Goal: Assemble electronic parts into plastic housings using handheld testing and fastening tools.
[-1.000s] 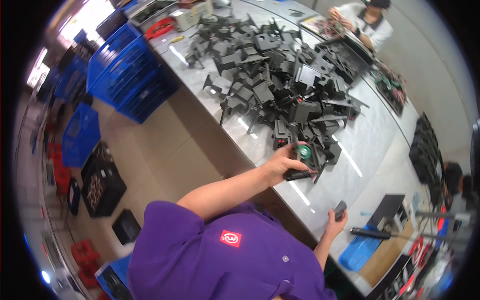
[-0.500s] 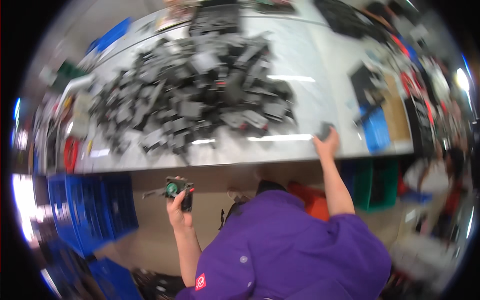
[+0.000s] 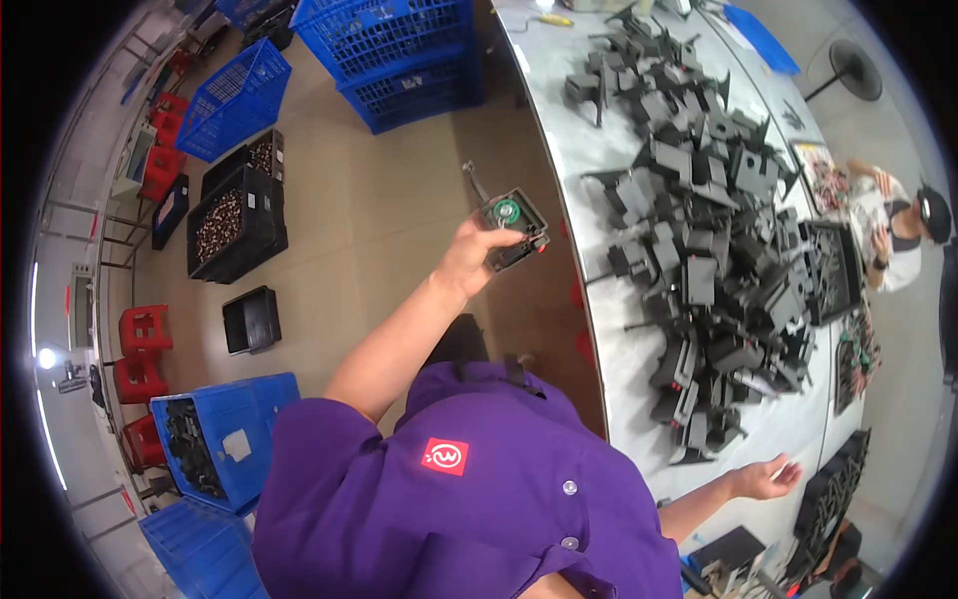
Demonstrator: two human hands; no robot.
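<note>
My left hand (image 3: 464, 260) is closed around an open dark grey plastic housing (image 3: 517, 255), held up over the floor beside the table. Inside it sits a round green part (image 3: 506, 211), and a small red piece shows at its edge. A thin arm sticks out from its far end. Over the near end of the table, my right hand (image 3: 768, 477) is empty, its fingers loosely curled and apart. Closest to that hand is the edge of a large heap of dark grey plastic housings (image 3: 701, 280) piled on the white table (image 3: 631, 424).
Stacked blue crates (image 3: 404, 85) stand beyond my left hand. Black bins (image 3: 238, 235) of small parts and a low black tray (image 3: 250, 319) lie on the floor. Blue crates (image 3: 244, 439) are at lower left. Across the table, a person (image 3: 893, 235) works by a black crate (image 3: 831, 270).
My body has turned left, swinging the table to the right side of view. A small dark piece under my right hand is no longer there. The housing stays in my left hand.
</note>
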